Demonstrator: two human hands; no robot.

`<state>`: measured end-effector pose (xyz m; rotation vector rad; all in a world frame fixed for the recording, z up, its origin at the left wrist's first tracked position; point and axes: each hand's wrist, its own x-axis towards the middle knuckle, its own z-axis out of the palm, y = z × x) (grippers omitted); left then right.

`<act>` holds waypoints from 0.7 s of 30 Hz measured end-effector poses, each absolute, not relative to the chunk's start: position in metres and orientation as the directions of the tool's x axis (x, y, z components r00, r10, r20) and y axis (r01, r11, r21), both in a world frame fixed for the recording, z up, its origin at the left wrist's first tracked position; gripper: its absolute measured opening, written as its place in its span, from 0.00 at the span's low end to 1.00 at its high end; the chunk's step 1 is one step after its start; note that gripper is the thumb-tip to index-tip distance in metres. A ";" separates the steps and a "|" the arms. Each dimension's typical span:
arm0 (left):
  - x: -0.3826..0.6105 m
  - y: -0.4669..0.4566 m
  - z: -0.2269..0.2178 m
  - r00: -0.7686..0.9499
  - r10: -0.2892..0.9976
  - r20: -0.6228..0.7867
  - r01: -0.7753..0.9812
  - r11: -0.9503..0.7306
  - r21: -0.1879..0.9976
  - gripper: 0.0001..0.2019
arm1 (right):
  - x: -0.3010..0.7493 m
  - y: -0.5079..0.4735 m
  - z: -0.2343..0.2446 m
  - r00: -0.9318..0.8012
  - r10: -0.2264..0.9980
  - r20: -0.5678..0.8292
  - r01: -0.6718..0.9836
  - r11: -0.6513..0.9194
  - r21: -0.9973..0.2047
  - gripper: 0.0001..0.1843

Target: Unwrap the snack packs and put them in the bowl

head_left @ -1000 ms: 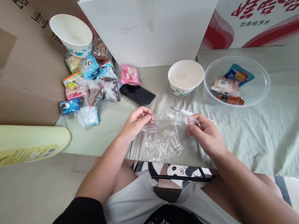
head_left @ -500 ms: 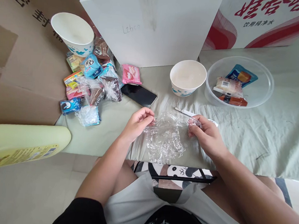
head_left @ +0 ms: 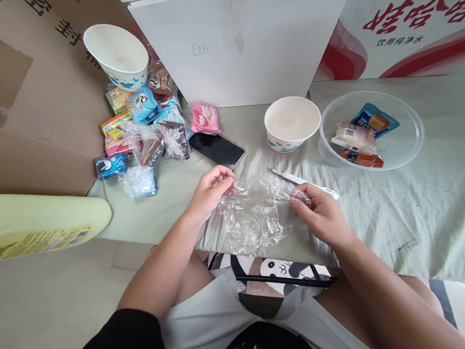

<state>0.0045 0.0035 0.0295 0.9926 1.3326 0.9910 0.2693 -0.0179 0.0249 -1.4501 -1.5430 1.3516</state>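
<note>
A crumpled sheet of clear plastic wrap (head_left: pixel 255 214) spreads between my two hands, over the front of the cloth-covered surface. My left hand (head_left: pixel 211 191) pinches its left side between thumb and fingers. At the upper right edge of the wrap, my right hand (head_left: pixel 321 209) grips it the same way. Just beyond my right hand lies a white craft knife (head_left: pixel 307 183) with its blade pointing left. A dark phone (head_left: pixel 217 149) rests past my left hand, and a paper bowl (head_left: pixel 291 124) with a blue pattern stands behind the wrap.
Wrapped snacks (head_left: pixel 142 109) are piled at the left, with a second paper bowl (head_left: pixel 116 58) tilted on them. A pink packet (head_left: pixel 205 118) lies by the white box (head_left: pixel 227 44). Several packets sit in a clear plastic tub (head_left: pixel 405 151). A yellow-green bottle (head_left: pixel 37 212) juts in from the left.
My left hand has shifted slightly left, spreading the wrap a little. My right hand has dropped slightly, and more of the craft knife shows.
</note>
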 end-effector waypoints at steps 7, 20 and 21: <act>0.000 0.002 0.030 0.153 0.940 -0.303 0.083 0.294 0.952 0.18 | 0.273 -0.016 0.024 -0.079 0.977 -0.200 0.249 -0.175 -0.953 0.11; 0.001 0.006 0.035 -0.156 0.899 -0.408 -0.084 0.400 0.913 0.23 | 0.275 -0.009 0.017 -0.118 0.984 -0.131 -0.032 -0.136 -0.990 0.31; 0.002 0.006 0.035 -0.155 0.897 -0.414 -0.072 0.408 0.910 0.22 | 0.276 -0.009 0.017 -0.079 0.985 -0.156 -0.068 -0.161 -0.985 0.31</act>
